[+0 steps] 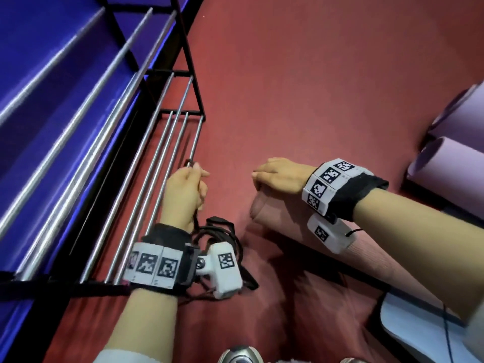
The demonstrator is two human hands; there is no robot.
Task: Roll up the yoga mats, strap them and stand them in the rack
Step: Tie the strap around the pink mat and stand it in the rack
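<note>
your left hand (186, 195) is curled tight round a black strap (195, 220). the strap runs down from your fist to a messy pile of black straps (225, 230) on the red floor (314, 87). your thumb sits right by the end of one silver bar (195, 142) of the rack (180, 73). i cannot tell if it touches the bar.

your right hand (279, 175) rests on the top end of the rolled pink mat (301, 231), and its fingers bend over the rim and hold it. the mat is rolled up and leans, with its top end under your hand and the rest sloping down toward your right side.

the rack stands on your left. it has a black frame and long silver bars, with blue behind them. the pink mat is out on the floor near the rack, and the pile of straps lies between the two.

two rolled lilac mats (450, 163) lie at the far right, well apart from your hands. each wrist wears a black band with white blocks (157, 265) that have black square marks on them. the tip of a shoe (239, 356) peeks in at the bottom.
</note>
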